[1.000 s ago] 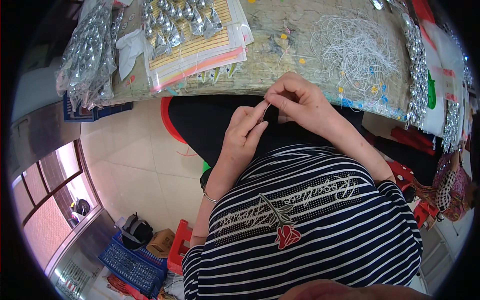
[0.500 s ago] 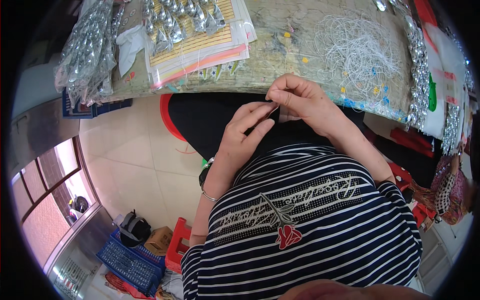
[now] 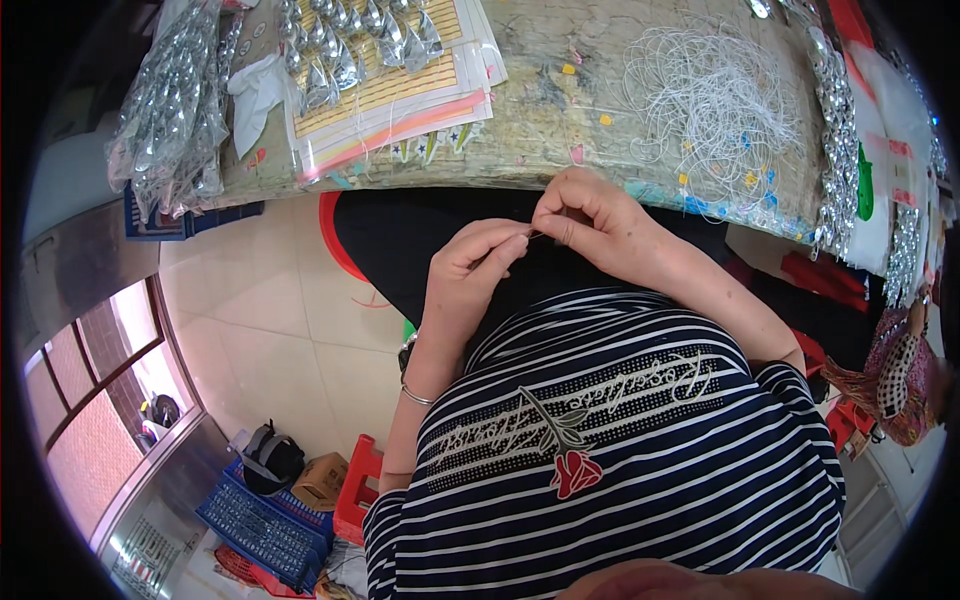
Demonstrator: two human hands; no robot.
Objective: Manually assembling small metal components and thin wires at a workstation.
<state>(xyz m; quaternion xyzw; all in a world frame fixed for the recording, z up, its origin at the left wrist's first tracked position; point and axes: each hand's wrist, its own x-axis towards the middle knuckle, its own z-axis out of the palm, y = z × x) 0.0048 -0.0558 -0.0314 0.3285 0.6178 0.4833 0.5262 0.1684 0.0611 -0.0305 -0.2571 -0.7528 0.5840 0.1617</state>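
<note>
Over my lap, just off the near edge of the worktable [image 3: 560, 110], both hands meet fingertip to fingertip. My left hand [image 3: 462, 268] pinches thumb against fingers, and my right hand [image 3: 605, 225] pinches close beside it. A thin, dark sliver shows between the two pinches, too small to name. Beyond my right hand lies a loose tangle of white thread [image 3: 710, 110]. Silver twisted, drop-shaped ornaments [image 3: 395, 40] rest on printed paper sheets [image 3: 385, 125] at the back left. Farther left are more silver pieces in a clear plastic bag [image 3: 175, 110], beside a crumpled white tissue [image 3: 257, 98].
Strings of silver pieces [image 3: 832, 130] and a green object [image 3: 864, 185] line the table's right end. Another person's patterned sleeve [image 3: 895, 380] shows at far right. On the floor to my left are a red stool [image 3: 356, 490], blue crates [image 3: 265, 520], a cardboard box [image 3: 320, 482] and a black bag [image 3: 272, 458].
My left hand has moved slightly left and down, and its fingers have closed into a tighter pinch. My right hand has dropped a little toward my lap. The other person's sleeve has shifted.
</note>
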